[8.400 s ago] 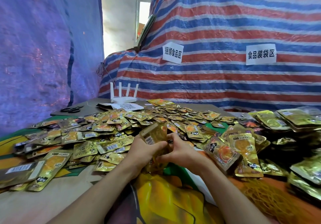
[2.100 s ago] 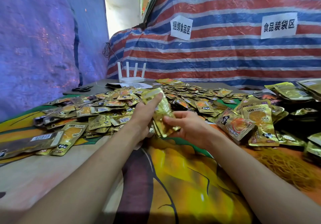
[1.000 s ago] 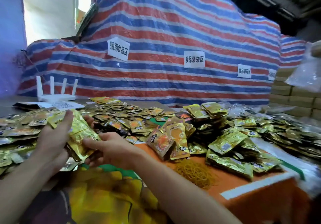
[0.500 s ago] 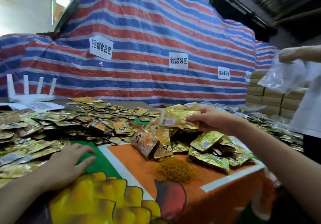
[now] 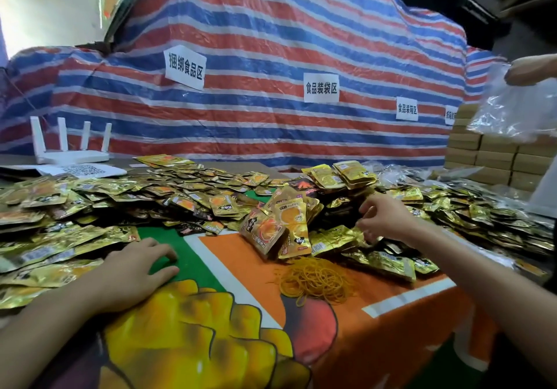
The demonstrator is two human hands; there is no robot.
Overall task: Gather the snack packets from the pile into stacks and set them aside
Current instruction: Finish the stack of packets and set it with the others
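Where they lean, packets (image 5: 291, 222) stand lengthwise — tilted back.

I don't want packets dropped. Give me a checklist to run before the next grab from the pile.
1. Left hand empty: ok, flat on the cloth.
2. Right hand empty: cannot tell, it dips among the stacks.
3. Pile within left hand's reach: ok, right beside it.
4. Rubber bands uncovered: ok, heaped on the cloth.
5. Bare cloth for stacking: ok, between the hands.
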